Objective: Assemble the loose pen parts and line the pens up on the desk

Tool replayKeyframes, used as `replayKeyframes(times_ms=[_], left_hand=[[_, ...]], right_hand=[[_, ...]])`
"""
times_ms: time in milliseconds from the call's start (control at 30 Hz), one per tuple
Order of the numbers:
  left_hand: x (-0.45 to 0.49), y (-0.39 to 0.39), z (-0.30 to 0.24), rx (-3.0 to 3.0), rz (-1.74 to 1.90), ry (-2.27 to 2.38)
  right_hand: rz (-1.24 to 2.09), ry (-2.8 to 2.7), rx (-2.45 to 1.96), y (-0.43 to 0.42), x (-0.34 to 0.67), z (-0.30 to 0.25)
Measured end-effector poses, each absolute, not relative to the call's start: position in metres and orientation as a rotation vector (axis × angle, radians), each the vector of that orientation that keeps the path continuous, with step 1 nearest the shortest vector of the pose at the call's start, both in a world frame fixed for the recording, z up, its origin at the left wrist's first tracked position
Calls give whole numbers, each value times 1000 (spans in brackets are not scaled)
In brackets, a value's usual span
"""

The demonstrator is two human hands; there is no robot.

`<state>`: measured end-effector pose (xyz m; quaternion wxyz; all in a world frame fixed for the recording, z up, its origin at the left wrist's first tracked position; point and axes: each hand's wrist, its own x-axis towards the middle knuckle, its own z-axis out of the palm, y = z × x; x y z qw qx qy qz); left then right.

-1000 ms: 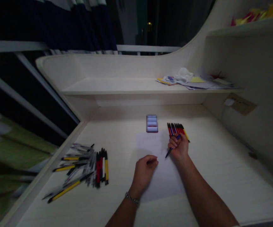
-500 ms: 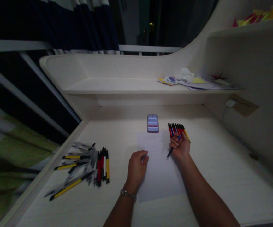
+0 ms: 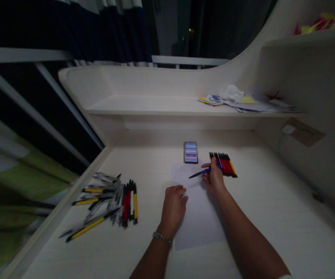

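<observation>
A blue pen (image 3: 200, 173) with a dark tip is in my right hand (image 3: 214, 177), its tip pointing left over the upper part of a white sheet of paper (image 3: 199, 217). Just behind that hand lies a neat row of red, blue and yellow pens (image 3: 228, 166) with black ends, partly covered by my fingers. My left hand (image 3: 173, 205) rests on the left side of the sheet, holding nothing, with its fingers curved and a gap between thumb and forefinger. A phone (image 3: 191, 152) with a lit screen lies beyond the sheet's top edge.
On the left of the desk is a loose pile of clear and yellow pens (image 3: 103, 201), beside a few red, white and yellow pens (image 3: 130, 203). A raised shelf (image 3: 155, 104) at the back bears papers (image 3: 248, 104) and a crumpled white tissue (image 3: 232, 94). A side wall stands at the right.
My right hand has turned and shifted slightly left, so the blue pen now points left instead of down towards me. The left hand keeps its place on the paper. The view has shifted slightly.
</observation>
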<state>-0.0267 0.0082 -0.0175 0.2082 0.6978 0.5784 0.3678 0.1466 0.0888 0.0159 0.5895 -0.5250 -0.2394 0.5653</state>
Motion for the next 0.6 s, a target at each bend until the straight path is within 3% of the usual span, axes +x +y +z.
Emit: replayKeyframes(times_ms=[200,400,600], left_hand=[[-26,9,-18,1962,995,1617],[-26,8,-16,1970,946,1654],[-27,9,-18,1938,981,1619]], right_hand=[[1615,-648,-1099,87,128,8],[1249,-930,-1202,90,110,-16],[1223,-1067,-1276,88,106,-26]])
